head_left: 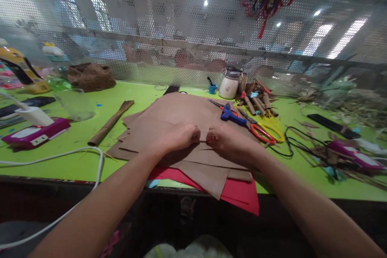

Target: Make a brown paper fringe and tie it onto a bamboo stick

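My left hand (183, 135) and my right hand (221, 138) are close together in the middle, fingers closed in a pinch on the near edge of a brown paper sheet (181, 107). A thin dark strip of that edge shows between the fingertips; whether it is folded or rolled, I cannot tell. Under it lie more brown sheets (208, 177), spread unevenly. Red paper (242, 193) sticks out below them, past the table edge. On the sheets near my right hand rests a blue glue gun (232, 115). Scissors (263, 133) with red and yellow handles lie farther right.
On the left are a rolled brown paper tube (111, 124), a clear cup (75, 105) and a purple power strip (36, 132) with a white cable. Behind stand a white jar (229, 84) and bundled brown rolls (258, 98). A phone (332, 126) lies right.
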`<state>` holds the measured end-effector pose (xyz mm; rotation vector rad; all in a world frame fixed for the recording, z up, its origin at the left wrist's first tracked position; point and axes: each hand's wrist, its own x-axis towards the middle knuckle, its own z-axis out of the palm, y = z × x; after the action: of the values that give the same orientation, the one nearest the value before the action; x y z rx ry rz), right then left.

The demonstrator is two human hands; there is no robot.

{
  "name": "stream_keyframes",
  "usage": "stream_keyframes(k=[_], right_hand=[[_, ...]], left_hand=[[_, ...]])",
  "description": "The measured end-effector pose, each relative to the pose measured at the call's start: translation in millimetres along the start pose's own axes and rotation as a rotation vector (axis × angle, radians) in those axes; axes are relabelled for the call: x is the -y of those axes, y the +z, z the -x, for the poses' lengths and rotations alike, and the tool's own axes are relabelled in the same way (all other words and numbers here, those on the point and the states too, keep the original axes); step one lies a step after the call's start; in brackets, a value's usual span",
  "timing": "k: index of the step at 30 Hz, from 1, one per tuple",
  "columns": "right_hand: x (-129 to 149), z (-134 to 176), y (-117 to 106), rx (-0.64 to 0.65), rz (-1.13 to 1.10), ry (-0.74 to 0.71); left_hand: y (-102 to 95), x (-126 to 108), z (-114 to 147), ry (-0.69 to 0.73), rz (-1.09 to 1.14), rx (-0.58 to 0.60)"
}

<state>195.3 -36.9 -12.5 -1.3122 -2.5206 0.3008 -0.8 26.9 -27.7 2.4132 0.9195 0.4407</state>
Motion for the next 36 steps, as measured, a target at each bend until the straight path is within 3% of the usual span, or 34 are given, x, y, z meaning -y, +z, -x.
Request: stream_keyframes(k=[5,10,14,19,25,32,36], right_hand=[[-9,0,-2,0.04,0.073,0.072],[-12,0,-6,0.091,0.198,0.084],[-7,1,-9,0.15,0.294,0.105],[4,5,-8,0.106,0.394,0.125],[10,7,-4,0.057,0.452,0.03],[9,3,1,-0.037,0.37,0.047],[18,2,-2,-0.165,0.379,0.014]], left_hand=[[-1.8,-2,2,0.19,-0.336,-0.01],[-4.2,-9,6,0.209,-0.565,0.041],[-6.8,-14,9,0.183,-0.6,0.056],[-9.3,-18,12,0.166,-0.583,0.082],[-10.9,-23,15,0.122,-0.527,0.058],[-12.6,-21,5,-0.045,-0.16,0.073],[-15.0,-19,3,-0.096,0.077,0.106]])
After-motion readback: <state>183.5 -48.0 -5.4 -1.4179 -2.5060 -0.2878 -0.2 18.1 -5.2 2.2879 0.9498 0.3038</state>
